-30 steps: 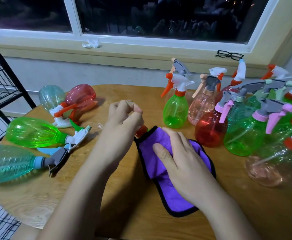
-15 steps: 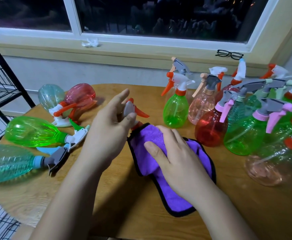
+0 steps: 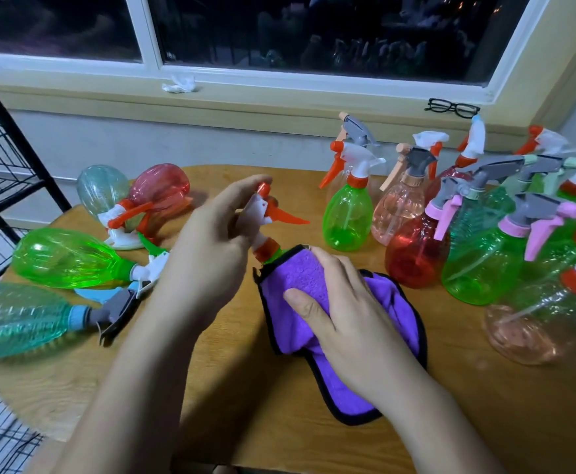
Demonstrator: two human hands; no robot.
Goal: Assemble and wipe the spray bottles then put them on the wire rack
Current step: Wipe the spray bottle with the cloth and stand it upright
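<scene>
Currently: bottle held at both ends

Head grip: left hand (image 3: pixel 211 248) curls round the white spray head (image 3: pixel 258 208), orange trigger (image 3: pixel 285 217) pointing right. Just below it, right hand (image 3: pixel 341 313) clasps the purple cloth (image 3: pixel 302 273) around the green spray bottle (image 3: pixel 278 253), body hidden.

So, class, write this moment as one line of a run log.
step: wiping | left hand: holds white-and-orange plastic trigger head | right hand: grips purple microfibre cloth bunched below that head
</scene>
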